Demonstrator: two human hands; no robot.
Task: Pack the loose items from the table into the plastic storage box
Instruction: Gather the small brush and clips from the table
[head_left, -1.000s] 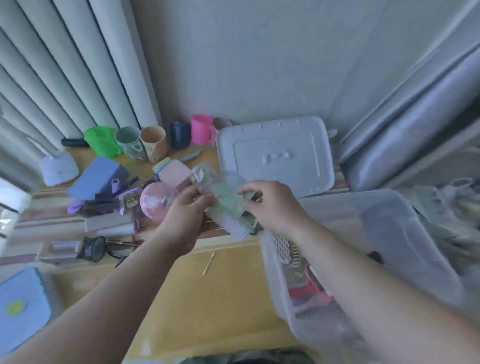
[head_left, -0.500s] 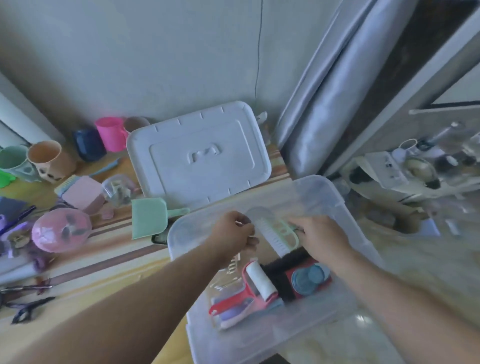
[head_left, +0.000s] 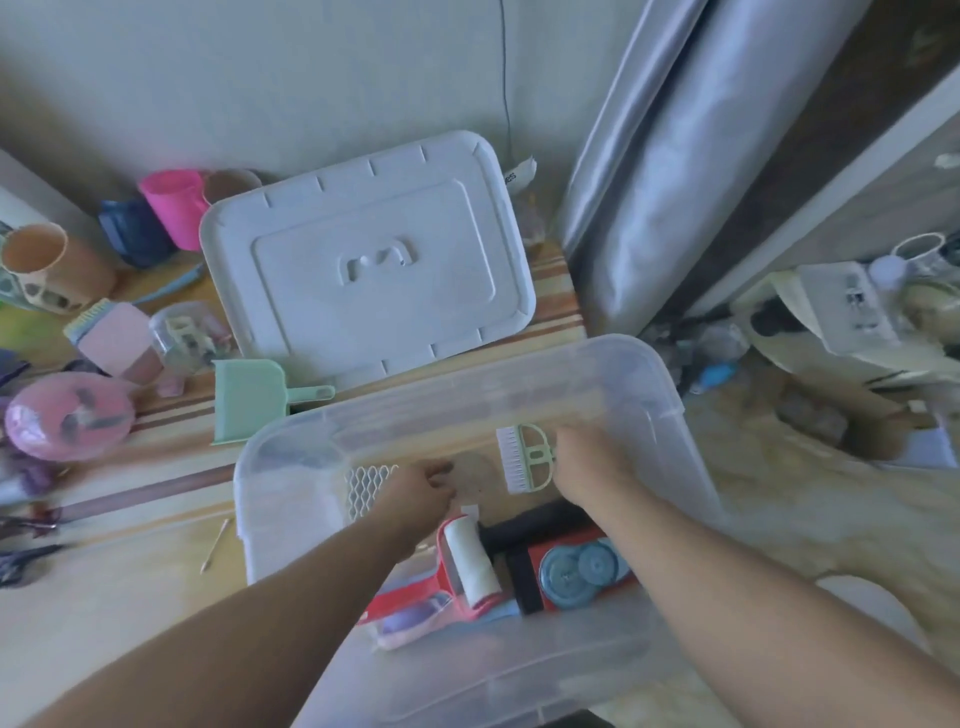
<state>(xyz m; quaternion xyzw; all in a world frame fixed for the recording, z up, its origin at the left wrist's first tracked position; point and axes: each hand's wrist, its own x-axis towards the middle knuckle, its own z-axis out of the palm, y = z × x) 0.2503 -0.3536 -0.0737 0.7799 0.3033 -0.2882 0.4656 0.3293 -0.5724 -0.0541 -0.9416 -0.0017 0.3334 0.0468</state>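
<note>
Brush (head_left: 523, 457), pale green with a looped handle and white bristles, sits inside the clear storage box (head_left: 660, 395) near its far wall, long axis near-to-far, bristles facing left. Right hand (head_left: 592, 462) grips its handle side. Left hand (head_left: 421, 493) hangs loosely curled, holding nothing visible, beside a white mesh basket (head_left: 366, 488).

Single head-worn wide-angle view, looking forward and steeply down, close over the clear storage box (head_left: 670, 395), counter (head_left: 114, 582) at left, wall beyond
</note>
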